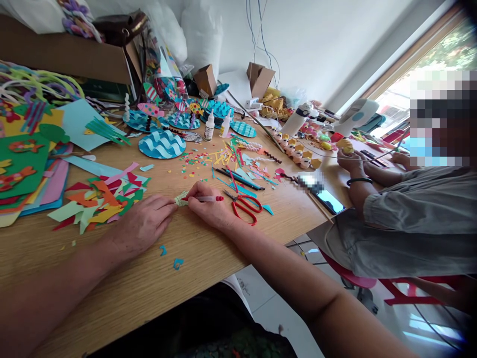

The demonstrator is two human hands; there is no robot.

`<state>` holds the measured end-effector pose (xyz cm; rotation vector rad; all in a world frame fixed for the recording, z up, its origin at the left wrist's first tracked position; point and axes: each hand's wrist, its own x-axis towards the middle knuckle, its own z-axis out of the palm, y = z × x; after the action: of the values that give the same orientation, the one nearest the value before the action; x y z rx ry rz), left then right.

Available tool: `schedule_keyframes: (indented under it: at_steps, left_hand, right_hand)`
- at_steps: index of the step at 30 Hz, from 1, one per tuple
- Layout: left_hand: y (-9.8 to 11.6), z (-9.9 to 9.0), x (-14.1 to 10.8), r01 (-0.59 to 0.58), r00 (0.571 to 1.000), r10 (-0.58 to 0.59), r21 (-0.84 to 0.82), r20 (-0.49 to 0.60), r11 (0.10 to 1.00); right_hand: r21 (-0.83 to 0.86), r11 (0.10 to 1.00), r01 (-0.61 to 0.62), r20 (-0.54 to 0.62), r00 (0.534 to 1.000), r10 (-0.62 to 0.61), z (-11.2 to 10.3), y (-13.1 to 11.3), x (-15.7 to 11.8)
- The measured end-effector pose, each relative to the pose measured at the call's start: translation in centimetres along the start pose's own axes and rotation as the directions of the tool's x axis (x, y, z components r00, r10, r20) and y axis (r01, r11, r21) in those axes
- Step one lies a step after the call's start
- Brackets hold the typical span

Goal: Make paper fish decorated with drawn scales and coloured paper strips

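My right hand (pixel 209 204) is closed around a red-capped marker pen (pixel 210 198), its tip at a small pale green paper cutout (pixel 181 199) with dark marks on it. From the other side, the fingertips of my left hand (pixel 147 221) hold the cutout's edge against the table; part of it is hidden by my fingers. Just right of my right hand lie red-handled scissors (pixel 244 205). Two small blue paper scraps (pixel 178 263) rest in front of my left hand. A heap of colourful paper offcuts (pixel 102 199) lies beyond my left wrist.
Blue wave-patterned discs (pixel 162 144), glue bottles (pixel 209 126) and dark pens (pixel 240 179) lie farther back. Coloured sheets (pixel 40 174) are stacked at left. A phone (pixel 324 195) sits near the right edge. Beyond it, a co-worker's hands (pixel 350 159) hold something yellow.
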<state>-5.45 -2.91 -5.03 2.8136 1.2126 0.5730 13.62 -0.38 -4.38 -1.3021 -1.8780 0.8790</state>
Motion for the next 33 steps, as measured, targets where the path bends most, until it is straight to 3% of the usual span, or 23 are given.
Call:
schedule_keyframes:
  at_steps: [16, 33]
  left_hand:
    - [0.3, -0.32, 0.21, -0.004, 1.0, 0.004, 0.005, -0.005, 1.0]
    - [-0.02, 0.07, 0.0, 0.009, 1.0, -0.009, -0.002, 0.002, 1.0]
  right_hand:
    - [-0.052, 0.999, 0.013, -0.004, 1.0, -0.013, -0.22, -0.07, -0.09]
    - [0.028, 1.0, -0.01, 0.011, 1.0, 0.01, -0.37, -0.37, -0.21]
